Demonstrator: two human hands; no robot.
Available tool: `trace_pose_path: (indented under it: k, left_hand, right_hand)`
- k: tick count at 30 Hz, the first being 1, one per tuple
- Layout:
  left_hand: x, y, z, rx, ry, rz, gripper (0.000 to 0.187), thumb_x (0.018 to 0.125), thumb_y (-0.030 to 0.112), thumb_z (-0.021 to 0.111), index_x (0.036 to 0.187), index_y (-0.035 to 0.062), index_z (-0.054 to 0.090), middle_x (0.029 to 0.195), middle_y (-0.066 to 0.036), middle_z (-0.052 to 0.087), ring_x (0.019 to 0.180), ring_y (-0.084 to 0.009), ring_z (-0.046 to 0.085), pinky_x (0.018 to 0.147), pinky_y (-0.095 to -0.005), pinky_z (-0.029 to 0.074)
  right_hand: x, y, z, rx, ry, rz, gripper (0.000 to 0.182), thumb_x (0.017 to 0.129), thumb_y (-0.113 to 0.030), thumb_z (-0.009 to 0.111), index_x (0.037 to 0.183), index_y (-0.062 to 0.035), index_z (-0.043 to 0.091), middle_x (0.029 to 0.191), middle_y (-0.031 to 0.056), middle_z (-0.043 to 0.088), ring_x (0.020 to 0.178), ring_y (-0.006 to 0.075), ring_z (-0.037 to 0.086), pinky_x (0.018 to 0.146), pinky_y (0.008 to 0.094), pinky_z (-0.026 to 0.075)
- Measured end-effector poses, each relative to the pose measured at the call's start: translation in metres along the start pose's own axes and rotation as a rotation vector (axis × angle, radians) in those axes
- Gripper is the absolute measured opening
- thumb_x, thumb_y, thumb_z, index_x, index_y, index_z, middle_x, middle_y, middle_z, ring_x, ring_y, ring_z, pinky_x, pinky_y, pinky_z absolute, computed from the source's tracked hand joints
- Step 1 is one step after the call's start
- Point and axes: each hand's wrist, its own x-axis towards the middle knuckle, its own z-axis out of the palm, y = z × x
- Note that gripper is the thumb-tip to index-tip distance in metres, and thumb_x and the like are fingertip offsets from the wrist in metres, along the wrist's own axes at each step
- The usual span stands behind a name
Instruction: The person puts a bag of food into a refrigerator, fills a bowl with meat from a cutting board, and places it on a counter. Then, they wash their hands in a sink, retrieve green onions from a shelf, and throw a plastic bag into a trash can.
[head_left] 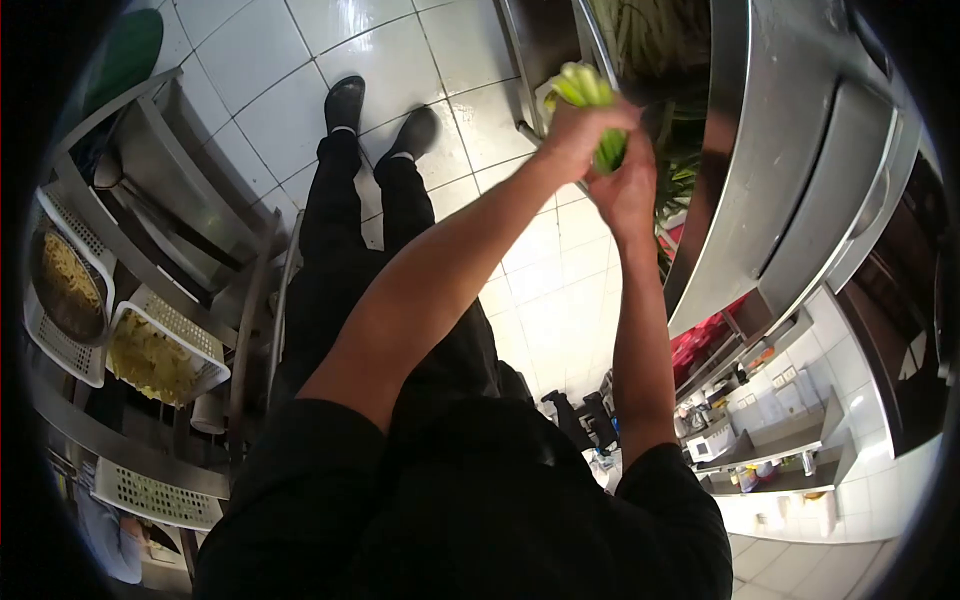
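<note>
A blurred bunch of green vegetable stalks (583,86) is held out at the upper right, pale cut-looking ends upward. My left hand (580,132) closes around it just below those ends. Lower down, my right hand (627,190) wraps the same bunch, and green (609,152) shows between the two hands. The exact kind of vegetable is not clear. Right beside my hands, long leafy greens (677,170) hang or lie in shadow by the steel unit. More pale green stalks (650,35) lie above them.
A steel counter (775,150) runs along the right. On the left, a metal rack (150,440) carries white perforated baskets (190,330) and a bowl of yellowish strips (68,275). White floor tiles (250,60) lie around my feet. Another person's sleeve (105,525) shows at lower left.
</note>
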Motion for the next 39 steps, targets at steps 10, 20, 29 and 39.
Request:
trace_pose_path:
  k: [10,20,29,39]
  left_hand:
    - [0.000,0.059,-0.066,-0.245,-0.042,-0.058,0.019,0.075,-0.004,0.064,0.089,0.0058,0.056,0.083,-0.009,0.060,0.082,-0.0244,0.064,0.081,-0.0395,0.050]
    - [-0.028,0.069,-0.069,-0.030,-0.088,-0.100,0.028,0.079,-0.004,0.059,0.106,0.0034,0.058,0.103,-0.012,0.064,0.096,-0.0234,0.061,0.088,-0.0390,0.049]
    - [-0.041,0.056,-0.046,0.085,-0.085,-0.173,0.025,0.079,-0.003,0.062,0.104,-0.0018,0.060,0.109,-0.012,0.063,0.098,-0.0199,0.062,0.086,-0.0332,0.051]
    - [-0.050,0.061,-0.064,0.118,-0.021,-0.223,0.020,0.077,0.000,0.067,0.096,0.0005,0.059,0.096,-0.012,0.063,0.094,-0.0220,0.062,0.085,-0.0352,0.050]
  right_hand:
    - [0.025,0.126,0.016,-0.353,0.256,0.468,0.033,0.088,-0.029,0.052,0.110,-0.0075,0.063,0.105,0.0228,0.063,0.094,0.0371,0.061,0.084,0.0419,0.048]
    - [0.023,0.116,0.017,-0.648,0.499,0.074,0.031,0.089,-0.030,0.057,0.099,-0.0020,0.066,0.096,0.0182,0.066,0.085,0.0351,0.064,0.075,0.0431,0.050]
    - [-0.017,-0.021,0.009,0.279,-0.092,0.093,0.033,0.089,-0.011,0.063,0.122,-0.0096,0.064,0.095,0.0105,0.058,0.082,0.0207,0.056,0.076,0.0298,0.047]
    - [0.008,0.124,0.013,-0.349,0.220,0.559,0.028,0.082,-0.022,0.067,0.108,-0.0117,0.069,0.107,0.0203,0.064,0.099,0.0309,0.061,0.091,0.0371,0.044]
